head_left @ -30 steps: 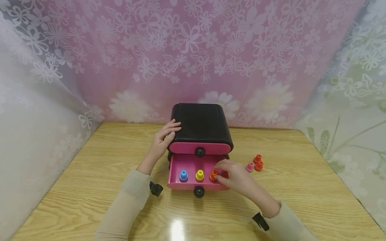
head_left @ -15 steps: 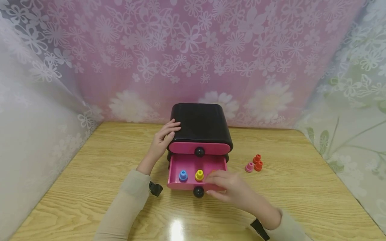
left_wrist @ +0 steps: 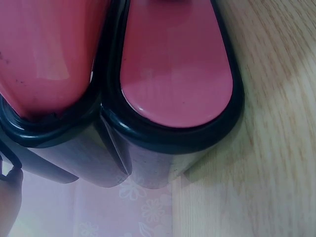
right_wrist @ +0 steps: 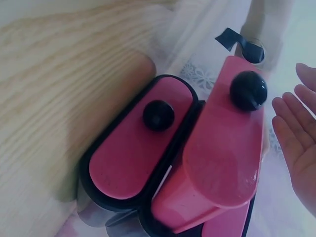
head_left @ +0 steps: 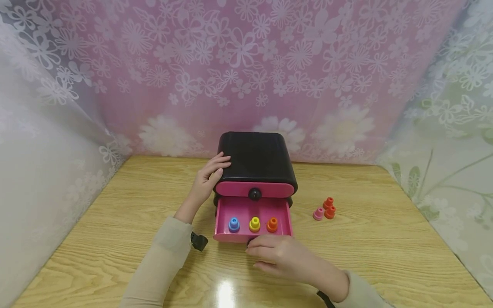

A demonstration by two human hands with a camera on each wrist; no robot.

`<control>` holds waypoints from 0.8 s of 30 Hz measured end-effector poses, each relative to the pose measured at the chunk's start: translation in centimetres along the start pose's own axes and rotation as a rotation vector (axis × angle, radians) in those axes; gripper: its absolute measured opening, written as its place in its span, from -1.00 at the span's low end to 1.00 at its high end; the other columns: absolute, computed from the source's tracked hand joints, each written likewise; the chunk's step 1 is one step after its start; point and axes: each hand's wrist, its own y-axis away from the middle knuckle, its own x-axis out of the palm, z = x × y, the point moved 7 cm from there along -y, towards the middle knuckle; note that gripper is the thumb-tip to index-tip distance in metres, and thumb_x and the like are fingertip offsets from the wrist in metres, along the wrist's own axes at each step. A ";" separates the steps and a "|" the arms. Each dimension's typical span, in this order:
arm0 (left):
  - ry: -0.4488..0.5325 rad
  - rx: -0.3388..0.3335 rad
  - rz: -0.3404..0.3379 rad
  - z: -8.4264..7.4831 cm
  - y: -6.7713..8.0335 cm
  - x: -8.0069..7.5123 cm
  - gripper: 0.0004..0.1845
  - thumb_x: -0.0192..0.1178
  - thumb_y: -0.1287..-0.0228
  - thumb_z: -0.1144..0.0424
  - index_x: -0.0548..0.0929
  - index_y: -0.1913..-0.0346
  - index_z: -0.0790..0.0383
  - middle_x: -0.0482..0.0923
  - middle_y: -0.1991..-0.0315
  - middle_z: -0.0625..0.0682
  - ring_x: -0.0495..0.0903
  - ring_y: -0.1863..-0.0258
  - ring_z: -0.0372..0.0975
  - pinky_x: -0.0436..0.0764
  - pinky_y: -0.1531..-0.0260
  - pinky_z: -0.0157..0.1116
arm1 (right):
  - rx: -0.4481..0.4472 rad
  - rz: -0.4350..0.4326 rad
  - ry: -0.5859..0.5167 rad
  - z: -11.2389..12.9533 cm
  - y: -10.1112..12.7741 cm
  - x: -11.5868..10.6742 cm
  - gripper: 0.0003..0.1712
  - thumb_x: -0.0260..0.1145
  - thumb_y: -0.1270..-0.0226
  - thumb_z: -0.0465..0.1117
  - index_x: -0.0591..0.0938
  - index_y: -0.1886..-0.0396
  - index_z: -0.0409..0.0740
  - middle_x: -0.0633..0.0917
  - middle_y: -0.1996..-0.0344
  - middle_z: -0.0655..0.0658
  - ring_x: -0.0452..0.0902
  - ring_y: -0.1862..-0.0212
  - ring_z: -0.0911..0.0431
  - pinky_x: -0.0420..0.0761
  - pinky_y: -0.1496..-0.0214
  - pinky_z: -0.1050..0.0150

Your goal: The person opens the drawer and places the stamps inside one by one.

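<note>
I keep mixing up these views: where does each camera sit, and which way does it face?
Head: on the head, facing forward and down at the black cabinet; left grip, right grip (bare hands) and sleeves show.
Left wrist: on that wrist, facing pink drawer fronts; part of the left grip shows at the left edge.
Right wrist: on that wrist, facing black knobs; the right grip at the right edge, a sleeve at the top.
Both wrist views share the bottom drawer.

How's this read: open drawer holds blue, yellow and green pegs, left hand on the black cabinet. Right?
One error: the third peg is orange, not green; the head view shows it. The rest stands: blue peg and yellow peg in the open drawer, left hand on the black cabinet.
</note>
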 end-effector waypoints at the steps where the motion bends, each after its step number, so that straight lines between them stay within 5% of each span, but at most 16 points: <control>1: 0.001 0.001 0.000 0.0 0.0 0.0 -0.72 -0.14 -0.15 0.64 0.48 0.09 0.64 0.33 -0.05 0.44 0.07 -0.24 0.13 0.08 -0.19 -0.01 | -0.003 0.009 0.007 0.0 0.0 0.2 -0.78 0.23 -0.18 -0.15 0.61 0.19 -0.11 0.61 0.22 0.00 0.49 0.11 0.24 0.45 0.06 0.45; 8: 0.008 -0.001 -0.002 0.0 0.0 0.0 -0.71 -0.14 -0.14 0.65 0.48 0.09 0.64 0.33 -0.05 0.44 0.06 -0.24 0.13 0.07 -0.20 -0.02 | 0.000 0.059 0.122 -0.2 0.3 1.1 -0.76 0.30 -0.09 -0.20 0.62 0.20 -0.11 0.61 0.18 -0.01 0.48 0.06 0.22 0.45 0.04 0.43; 15: 0.012 -0.001 -0.003 0.1 0.1 0.0 -0.71 -0.14 -0.14 0.66 0.48 0.10 0.64 0.33 -0.05 0.44 0.06 -0.24 0.13 0.07 -0.20 -0.02 | -0.051 0.051 0.239 -0.3 0.3 1.7 -0.65 -0.12 -0.40 -0.24 0.63 0.20 -0.13 0.63 0.19 -0.03 0.51 0.09 0.21 0.46 0.04 0.41; 24: 0.014 0.002 -0.005 0.0 0.0 0.0 -0.72 -0.14 -0.14 0.66 0.47 0.10 0.65 0.32 -0.05 0.45 0.06 -0.24 0.14 0.07 -0.19 -0.01 | -0.117 0.131 0.348 -0.3 0.8 2.6 -0.48 -0.36 -0.45 -0.29 0.60 0.13 -0.14 0.60 0.13 -0.04 0.47 0.02 0.16 0.42 -0.04 0.35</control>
